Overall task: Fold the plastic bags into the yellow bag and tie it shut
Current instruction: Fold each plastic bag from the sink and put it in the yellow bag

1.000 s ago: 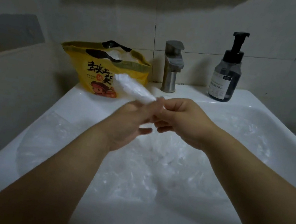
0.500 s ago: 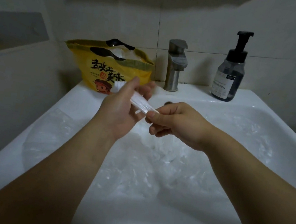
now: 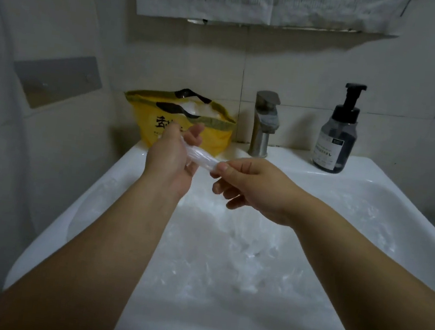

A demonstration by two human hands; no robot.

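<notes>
Both my left hand (image 3: 173,159) and right hand (image 3: 252,186) pinch the rolled plastic bag (image 3: 200,158); I'd keep it tight for the yellow bag (image 3: 214,139) beyond.

Bag (image 3: 139,116) on sink ledge (image 3: 370,171) left of faucet (image 3: 264,124); pump bottle (image 3: 337,136) right; plastic bags (image 3: 225,263) in basin (image 3: 125,180).

Yellow bag (image 3: 215,140) mouth open above, faucet (image 3: 264,124) just beside, soap bottle (image 3: 336,141) well apart
</notes>
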